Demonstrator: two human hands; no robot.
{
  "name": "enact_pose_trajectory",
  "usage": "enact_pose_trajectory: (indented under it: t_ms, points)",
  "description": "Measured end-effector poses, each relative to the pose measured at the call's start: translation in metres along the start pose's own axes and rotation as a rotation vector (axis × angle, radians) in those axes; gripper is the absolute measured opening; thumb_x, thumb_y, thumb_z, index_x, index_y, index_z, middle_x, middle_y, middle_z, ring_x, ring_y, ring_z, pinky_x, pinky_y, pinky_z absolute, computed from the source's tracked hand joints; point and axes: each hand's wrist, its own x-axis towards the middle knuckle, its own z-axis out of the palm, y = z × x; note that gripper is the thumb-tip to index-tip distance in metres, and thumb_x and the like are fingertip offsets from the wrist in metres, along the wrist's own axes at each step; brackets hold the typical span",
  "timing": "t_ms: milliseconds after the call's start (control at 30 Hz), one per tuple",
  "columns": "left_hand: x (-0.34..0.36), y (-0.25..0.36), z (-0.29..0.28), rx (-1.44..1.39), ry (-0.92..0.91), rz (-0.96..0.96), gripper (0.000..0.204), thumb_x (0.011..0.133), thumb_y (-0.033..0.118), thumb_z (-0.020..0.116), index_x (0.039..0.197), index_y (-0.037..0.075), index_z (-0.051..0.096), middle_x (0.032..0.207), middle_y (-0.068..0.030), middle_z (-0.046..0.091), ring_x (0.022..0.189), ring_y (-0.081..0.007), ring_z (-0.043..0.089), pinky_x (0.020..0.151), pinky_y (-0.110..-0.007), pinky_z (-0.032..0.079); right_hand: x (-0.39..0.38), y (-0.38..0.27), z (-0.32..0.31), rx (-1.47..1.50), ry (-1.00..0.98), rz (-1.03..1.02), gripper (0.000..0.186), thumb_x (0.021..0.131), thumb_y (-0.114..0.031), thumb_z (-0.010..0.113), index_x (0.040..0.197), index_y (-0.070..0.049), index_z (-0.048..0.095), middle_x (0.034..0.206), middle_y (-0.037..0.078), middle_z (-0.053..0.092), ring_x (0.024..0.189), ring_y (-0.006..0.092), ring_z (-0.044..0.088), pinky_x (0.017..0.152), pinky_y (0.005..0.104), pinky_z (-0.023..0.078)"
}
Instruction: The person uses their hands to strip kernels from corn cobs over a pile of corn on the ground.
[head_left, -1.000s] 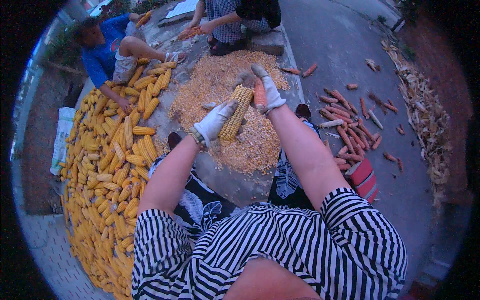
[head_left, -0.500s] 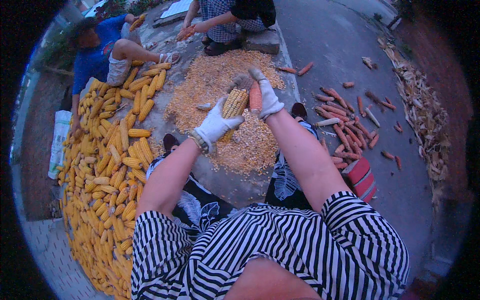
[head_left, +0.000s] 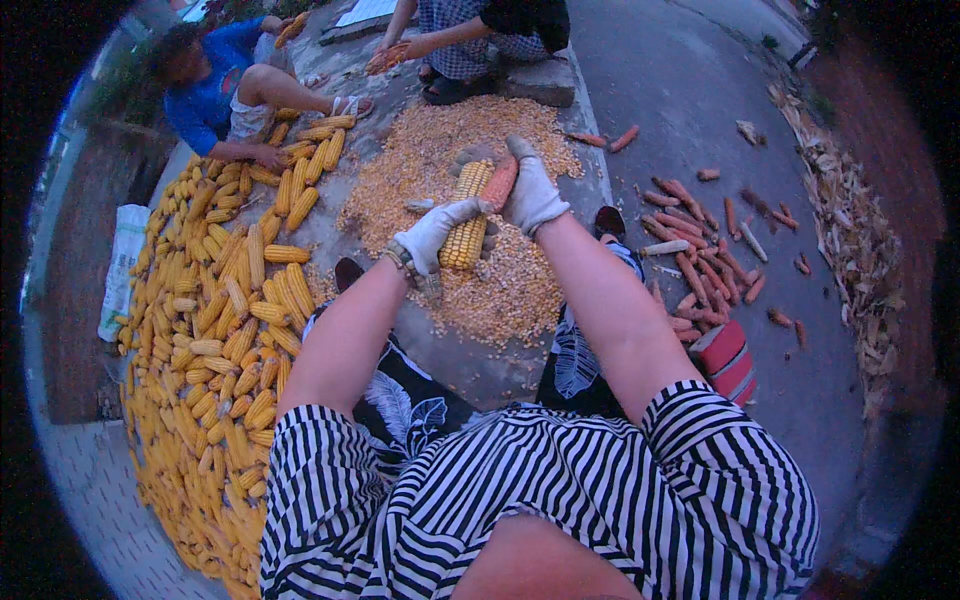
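Note:
My left hand (head_left: 440, 236), in a white work glove, is closed around a yellow corn ear (head_left: 467, 215) that still bears rows of kernels. In my gloved right hand (head_left: 535, 195) is a bare reddish corncob (head_left: 499, 184), tilted and pressed against the upper right side of the ear. Both hands are above a heap of loose kernels (head_left: 500, 300) spread on the ground between my feet. The fingers behind the ear and the cob are partly hidden.
A large pile of yellow corn ears (head_left: 215, 350) lies to my left. Stripped cobs (head_left: 700, 250) are scattered at right beside a red striped block (head_left: 725, 360). Dry husks (head_left: 850, 260) line the far right. Two people sit ahead, one in a blue shirt (head_left: 215, 85); a white sack (head_left: 123, 270) lies left.
The cob in my right hand has tipped from upright to slanting across the ear. My left hand has turned the ear. At left, the person in blue has moved a hand up the pile.

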Motion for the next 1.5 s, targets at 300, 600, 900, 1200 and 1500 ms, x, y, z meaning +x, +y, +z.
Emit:
enact_pose_trajectory:
  t_ms: [300, 600, 900, 1200, 1500]
  points:
    - [-0.019, 0.011, 0.015, -0.174, -0.288, 0.031, 0.055, 0.085, 0.05, 0.049, 0.115, 0.004, 0.048, 0.089, -0.0122, 0.063, 0.07, -0.023, 0.064, 0.06, -0.035, 0.055, -0.004, -0.001, -0.002, 0.05, -0.166, -0.082, 0.051, 0.09, -0.048, 0.038, 0.106, -0.002, 0.055, 0.1, 0.014, 0.06, 0.092, 0.0282, 0.058, 0.087, 0.0416, 0.046]
    - [0.01, 0.001, -0.012, 0.227, 0.427, 0.183, 0.053, 0.085, 0.049, 0.05, 0.106, 0.0, 0.05, 0.079, -0.0126, 0.061, 0.063, -0.0232, 0.063, 0.05, -0.034, 0.051, 0.005, 0.001, -0.025, -1.303, 0.607, -0.182, 0.053, 0.087, -0.049, 0.039, 0.104, -0.002, 0.057, 0.093, 0.013, 0.061, 0.083, 0.0231, 0.057, 0.074, 0.0367, 0.043]
    - [-0.003, 0.01, 0.016, 0.321, 0.137, 0.237, 0.054, 0.088, 0.056, 0.038, 0.113, 0.009, 0.049, 0.078, -0.0092, 0.06, 0.061, -0.0233, 0.061, 0.052, -0.034, 0.052, -0.015, -0.003, 0.001, -0.832, 0.279, -0.116, 0.041, 0.082, -0.047, 0.058, 0.094, -0.007, 0.059, 0.072, 0.004, 0.057, 0.063, 0.0161, 0.053, 0.056, 0.0297, 0.043]
    - [0.005, 0.006, -0.004, 0.81, 0.334, 0.362, 0.064, 0.086, 0.053, 0.043, 0.124, 0.001, 0.043, 0.1, -0.0174, 0.06, 0.081, -0.0246, 0.063, 0.068, -0.034, 0.051, -0.033, -0.007, 0.024, -0.878, 0.273, 0.026, 0.038, 0.083, -0.044, 0.057, 0.098, -0.009, 0.059, 0.082, 0.002, 0.059, 0.069, 0.0144, 0.054, 0.063, 0.0273, 0.043]
    - [-0.008, 0.014, 0.015, 0.193, 0.056, 0.181, 0.056, 0.088, 0.05, 0.044, 0.125, 0.007, 0.042, 0.105, -0.0162, 0.058, 0.086, -0.0246, 0.062, 0.068, -0.033, 0.052, -0.02, -0.012, 0.001, -0.352, 0.161, -0.071, 0.033, 0.084, -0.036, 0.058, 0.103, -0.009, 0.054, 0.093, 0.005, 0.06, 0.089, 0.0188, 0.057, 0.081, 0.0341, 0.046]
